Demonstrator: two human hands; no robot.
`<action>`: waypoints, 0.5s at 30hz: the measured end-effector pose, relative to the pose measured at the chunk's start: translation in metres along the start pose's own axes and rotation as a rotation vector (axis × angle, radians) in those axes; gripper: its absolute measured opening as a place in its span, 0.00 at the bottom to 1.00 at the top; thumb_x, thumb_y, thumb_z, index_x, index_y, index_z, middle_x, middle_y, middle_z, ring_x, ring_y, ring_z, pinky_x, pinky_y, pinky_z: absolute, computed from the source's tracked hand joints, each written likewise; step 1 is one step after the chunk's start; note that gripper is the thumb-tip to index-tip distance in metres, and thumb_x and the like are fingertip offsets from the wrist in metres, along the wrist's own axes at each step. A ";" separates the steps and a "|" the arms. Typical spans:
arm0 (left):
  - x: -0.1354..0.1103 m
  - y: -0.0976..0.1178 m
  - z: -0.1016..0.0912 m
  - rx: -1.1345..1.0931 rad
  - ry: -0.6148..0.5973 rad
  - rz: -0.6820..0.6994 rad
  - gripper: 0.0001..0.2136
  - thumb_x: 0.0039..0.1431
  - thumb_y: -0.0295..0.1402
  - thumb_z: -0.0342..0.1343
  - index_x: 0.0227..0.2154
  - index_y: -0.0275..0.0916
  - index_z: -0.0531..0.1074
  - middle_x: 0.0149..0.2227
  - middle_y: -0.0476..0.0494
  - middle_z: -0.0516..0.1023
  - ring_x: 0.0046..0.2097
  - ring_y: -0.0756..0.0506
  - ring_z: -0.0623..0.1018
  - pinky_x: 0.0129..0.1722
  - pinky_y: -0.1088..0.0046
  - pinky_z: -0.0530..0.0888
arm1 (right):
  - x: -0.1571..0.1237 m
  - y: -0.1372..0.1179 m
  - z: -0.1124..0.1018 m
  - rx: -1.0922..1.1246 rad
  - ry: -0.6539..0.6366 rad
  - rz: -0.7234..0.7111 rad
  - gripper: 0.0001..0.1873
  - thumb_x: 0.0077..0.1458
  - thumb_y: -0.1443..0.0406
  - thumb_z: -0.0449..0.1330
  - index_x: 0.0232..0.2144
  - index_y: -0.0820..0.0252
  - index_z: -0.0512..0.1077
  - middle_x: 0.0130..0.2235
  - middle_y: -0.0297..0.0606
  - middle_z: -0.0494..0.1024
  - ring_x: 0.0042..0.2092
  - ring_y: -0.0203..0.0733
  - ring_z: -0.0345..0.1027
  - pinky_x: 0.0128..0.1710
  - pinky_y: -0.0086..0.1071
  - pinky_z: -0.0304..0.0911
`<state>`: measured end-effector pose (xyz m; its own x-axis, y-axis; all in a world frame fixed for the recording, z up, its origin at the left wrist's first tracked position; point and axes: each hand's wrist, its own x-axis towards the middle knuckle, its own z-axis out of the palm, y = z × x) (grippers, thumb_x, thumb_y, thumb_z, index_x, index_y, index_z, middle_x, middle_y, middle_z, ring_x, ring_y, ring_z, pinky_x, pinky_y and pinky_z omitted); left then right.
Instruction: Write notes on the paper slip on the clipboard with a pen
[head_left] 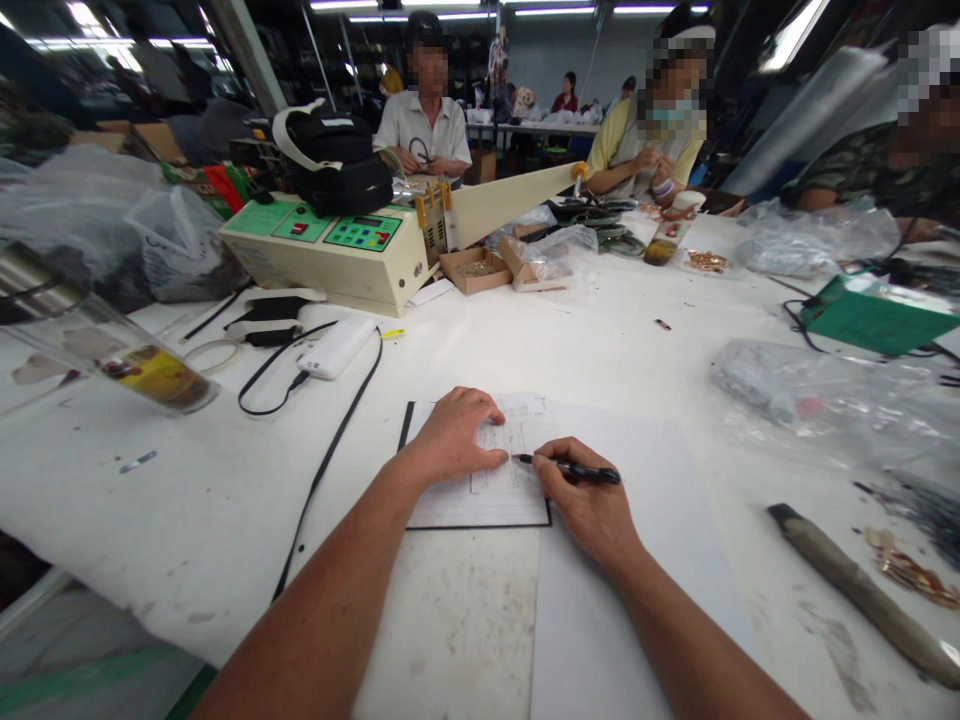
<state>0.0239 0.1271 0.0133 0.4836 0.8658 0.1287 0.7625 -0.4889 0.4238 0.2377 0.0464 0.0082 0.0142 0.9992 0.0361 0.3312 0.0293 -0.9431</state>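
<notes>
An open notebook with a dark cover edge lies on the white table in front of me, its page bearing handwriting. My left hand rests on the page's left part, thumb and fingers apart, holding nothing. In my right hand a black pen is gripped, its tip pointing left at the written lines near my left thumb. Under my right forearm, a large white sheet of paper stretches to the right of the notebook. The writing is too small to read.
A cream machine with green panels stands at back left, a black case on it. Left are a glass bottle and a white power bank with a cable. Right are plastic bags and a green box. People sit across the table.
</notes>
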 end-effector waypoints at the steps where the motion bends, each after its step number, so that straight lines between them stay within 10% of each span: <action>1: 0.000 0.000 0.000 -0.001 -0.001 0.001 0.18 0.48 0.38 0.71 0.43 0.45 0.75 0.50 0.46 0.76 0.57 0.36 0.71 0.61 0.56 0.69 | 0.000 0.000 0.000 -0.001 -0.001 0.001 0.10 0.61 0.57 0.63 0.31 0.55 0.77 0.25 0.30 0.74 0.29 0.40 0.65 0.30 0.33 0.59; 15: 0.001 0.000 0.000 -0.011 0.004 0.012 0.18 0.48 0.38 0.71 0.43 0.45 0.75 0.50 0.46 0.76 0.57 0.36 0.71 0.60 0.56 0.69 | 0.000 -0.001 0.000 0.010 -0.007 -0.003 0.10 0.61 0.57 0.63 0.31 0.56 0.76 0.26 0.31 0.74 0.29 0.40 0.65 0.30 0.33 0.60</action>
<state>0.0242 0.1278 0.0132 0.4914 0.8601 0.1371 0.7517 -0.4983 0.4319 0.2372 0.0467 0.0087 0.0068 0.9993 0.0369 0.3214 0.0328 -0.9464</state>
